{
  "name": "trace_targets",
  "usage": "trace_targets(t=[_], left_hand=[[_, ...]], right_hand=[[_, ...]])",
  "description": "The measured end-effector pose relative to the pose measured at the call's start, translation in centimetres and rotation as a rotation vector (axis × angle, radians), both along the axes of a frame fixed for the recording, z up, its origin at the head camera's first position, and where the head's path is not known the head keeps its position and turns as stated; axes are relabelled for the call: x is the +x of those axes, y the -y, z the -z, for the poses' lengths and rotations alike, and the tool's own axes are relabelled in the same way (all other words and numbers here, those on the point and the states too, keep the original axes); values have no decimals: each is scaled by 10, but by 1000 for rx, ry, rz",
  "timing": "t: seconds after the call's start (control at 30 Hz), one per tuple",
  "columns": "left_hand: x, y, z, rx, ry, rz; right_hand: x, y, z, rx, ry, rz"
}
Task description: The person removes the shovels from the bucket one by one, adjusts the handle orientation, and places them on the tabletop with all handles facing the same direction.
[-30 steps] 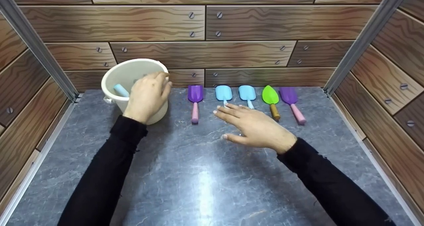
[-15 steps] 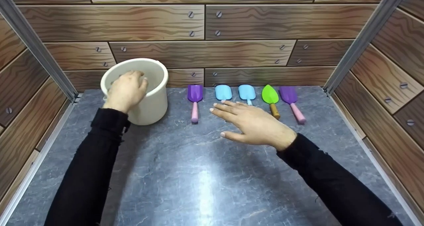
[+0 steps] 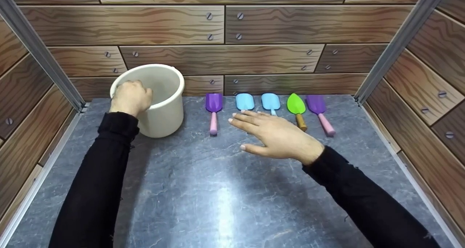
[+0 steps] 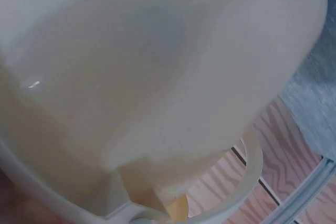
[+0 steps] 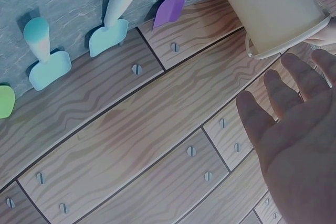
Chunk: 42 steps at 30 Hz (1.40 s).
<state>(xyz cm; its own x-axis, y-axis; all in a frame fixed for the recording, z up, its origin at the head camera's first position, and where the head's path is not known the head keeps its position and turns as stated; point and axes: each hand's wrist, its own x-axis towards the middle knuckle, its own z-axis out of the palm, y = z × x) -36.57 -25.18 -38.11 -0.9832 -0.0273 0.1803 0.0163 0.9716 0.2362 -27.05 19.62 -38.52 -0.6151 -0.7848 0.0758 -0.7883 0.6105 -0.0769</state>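
Observation:
My left hand [image 3: 130, 95] is over the left side of the cream bucket [image 3: 161, 117], its fingers bent down inside the rim. Those fingers are hidden, so I cannot tell whether they grip anything. The left wrist view is filled by the bucket's inner wall [image 4: 157, 103]. My right hand [image 3: 279, 135] hovers above the table with fingers straight and spread, thumb apart, holding nothing. Beneath its fingers lie two light-blue scoops [image 3: 245, 102], their handles partly covered in the head view. To their left is a purple scoop [image 3: 214, 102] with a pink handle.
Right of the blue scoops lie a green trowel [image 3: 296, 106] with a brown handle and another purple scoop [image 3: 318, 104] with a pink handle. The scoops form a row along the wood-patterned back wall [image 3: 276, 59]. Side walls with grey metal posts bound the grey table [image 3: 181, 197].
My left hand has moved left across the bucket and its fingers have bent inward. The light-blue handle seen inside the bucket earlier is now hidden. My right hand has barely shifted.

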Motion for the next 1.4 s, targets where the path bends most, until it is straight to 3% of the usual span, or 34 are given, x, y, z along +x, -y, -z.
trace_targets(t=[0.13, 0.43, 0.87, 1.17, 1.4], left_hand=[[9, -7, -12, -20, 71, -25], [10, -9, -17, -26, 169, -56], [10, -13, -13, 3, 63, -101], [9, -12, -17, -7, 173, -101], [-3, -4, -6, -59, 111, -61]], right_hand=[[1, 0, 0, 0, 4, 1], [2, 2, 1, -21, 19, -11], [3, -2, 2, -20, 29, -5], [3, -3, 5, -17, 38, -9], [3, -4, 6, -29, 28, -11]])
